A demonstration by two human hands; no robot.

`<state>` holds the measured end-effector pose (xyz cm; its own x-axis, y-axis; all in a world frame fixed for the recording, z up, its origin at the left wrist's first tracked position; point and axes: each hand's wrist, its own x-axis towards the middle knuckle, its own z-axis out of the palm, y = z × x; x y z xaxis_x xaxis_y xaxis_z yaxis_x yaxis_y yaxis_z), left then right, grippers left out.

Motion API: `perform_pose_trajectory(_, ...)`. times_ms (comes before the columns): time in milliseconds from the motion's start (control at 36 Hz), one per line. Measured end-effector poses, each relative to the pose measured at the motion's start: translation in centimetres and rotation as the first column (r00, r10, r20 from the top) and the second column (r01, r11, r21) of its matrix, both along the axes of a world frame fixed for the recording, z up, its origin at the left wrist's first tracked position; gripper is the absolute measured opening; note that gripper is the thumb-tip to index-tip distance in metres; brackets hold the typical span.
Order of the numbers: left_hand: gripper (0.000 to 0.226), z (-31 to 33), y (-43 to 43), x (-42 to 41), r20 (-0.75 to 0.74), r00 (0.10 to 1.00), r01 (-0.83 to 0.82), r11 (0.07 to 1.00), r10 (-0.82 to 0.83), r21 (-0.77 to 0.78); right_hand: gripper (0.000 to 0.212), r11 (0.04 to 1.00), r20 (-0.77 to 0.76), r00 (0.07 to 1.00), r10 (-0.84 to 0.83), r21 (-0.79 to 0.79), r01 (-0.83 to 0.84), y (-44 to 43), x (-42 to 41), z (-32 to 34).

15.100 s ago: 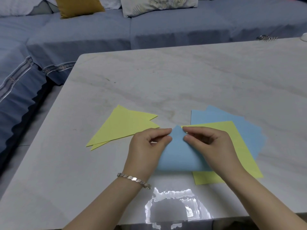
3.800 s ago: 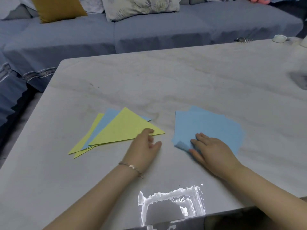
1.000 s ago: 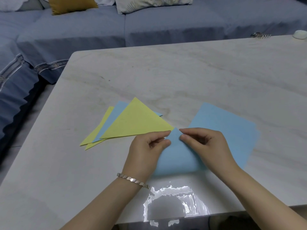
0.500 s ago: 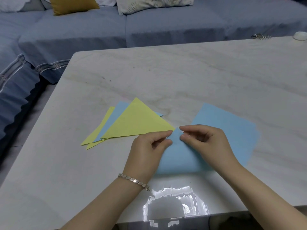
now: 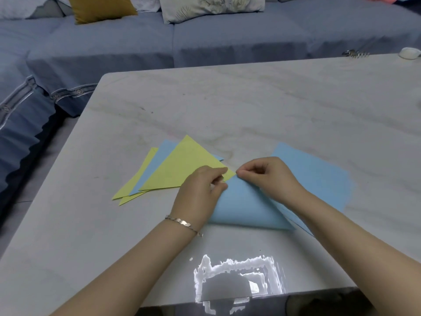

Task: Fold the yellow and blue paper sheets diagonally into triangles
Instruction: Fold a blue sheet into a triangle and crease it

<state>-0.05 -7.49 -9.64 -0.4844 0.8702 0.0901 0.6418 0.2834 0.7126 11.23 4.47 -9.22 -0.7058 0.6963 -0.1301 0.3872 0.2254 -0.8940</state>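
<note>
A blue paper sheet point(image 5: 246, 206) lies bent over on itself at the near middle of the marble table point(image 5: 250, 106), its rounded bend toward me. My left hand point(image 5: 200, 190) and my right hand point(image 5: 266, 176) pinch its two corners together at the top. More flat blue sheets point(image 5: 319, 174) lie under it to the right. To the left rests a pile of folded triangles point(image 5: 182, 169), a yellow one on top, a blue one and yellow ones beneath.
A blue sofa point(image 5: 205, 42) with a mustard cushion point(image 5: 100, 8) and a patterned pillow runs behind the table. A metal clip point(image 5: 355, 53) and a small white dish point(image 5: 410, 53) sit at the far right edge. A bright reflection point(image 5: 237, 277) glares near the front edge.
Over the last second both hands stayed pinched on the blue sheet's corners, shifting slightly up toward the yellow triangle's tip. Earlier, the left hand rested by the triangle pile while the right lifted a blue corner.
</note>
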Motion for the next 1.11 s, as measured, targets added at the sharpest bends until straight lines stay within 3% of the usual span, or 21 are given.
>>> perform_pose_trajectory(56,0.031,-0.7,-0.1,-0.3,-0.155,0.988,0.022,1.0,-0.023,-0.007,0.012,0.999,0.029,0.999,-0.039,0.039,0.038,0.7,-0.8,-1.3)
perform_pose_trajectory(139,0.04,-2.1,-0.6,0.2,-0.265,0.955,0.125,0.99,-0.138,-0.065,0.011,0.993,0.048,0.995,-0.089,0.084,0.084,1.3,-1.6,-3.1)
perform_pose_trajectory(278,0.041,-4.8,-1.3,1.5,-0.446,0.794,0.322,0.908,-0.414,-0.269,0.014,0.976,0.084,0.992,-0.097,0.203,0.079,1.0,-2.1,-4.9)
perform_pose_trajectory(444,0.043,-6.5,-2.3,1.5,-0.444,0.727,0.353,0.84,-0.524,-0.413,0.017,0.905,0.122,0.989,-0.082,0.425,0.023,0.1,-2.0,-6.6)
perform_pose_trajectory(639,0.056,-6.4,-3.5,0.5,-0.317,0.666,0.44,0.699,-0.675,-0.564,0.018,0.882,0.13,0.987,-0.095,0.471,0.023,0.0,-1.9,-7.2)
perform_pose_trajectory(722,0.054,-6.0,-4.3,0.0,-0.353,0.646,0.432,0.705,-0.677,-0.563,0.019,0.882,0.13,0.987,-0.092,0.471,0.02,0.0,-1.9,-7.2)
perform_pose_trajectory(778,0.053,-5.9,-4.9,-0.6,-0.365,0.669,0.367,0.715,-0.648,-0.595,0.019,0.88,0.127,0.988,-0.092,0.474,0.021,0.0,-1.9,-7.3)
perform_pose_trajectory(944,0.045,-5.6,-7.0,-3.1,-0.474,0.715,0.267,0.827,-0.514,-0.495,0.018,0.877,0.126,0.988,-0.092,0.48,0.02,0.1,-1.8,-7.5)
perform_pose_trajectory(1111,0.045,-5.7,-9.7,-5.6,-0.492,0.766,0.163,0.865,-0.414,-0.474,0.018,0.878,0.123,0.987,-0.104,0.477,0.033,0.1,-1.9,-7.6)
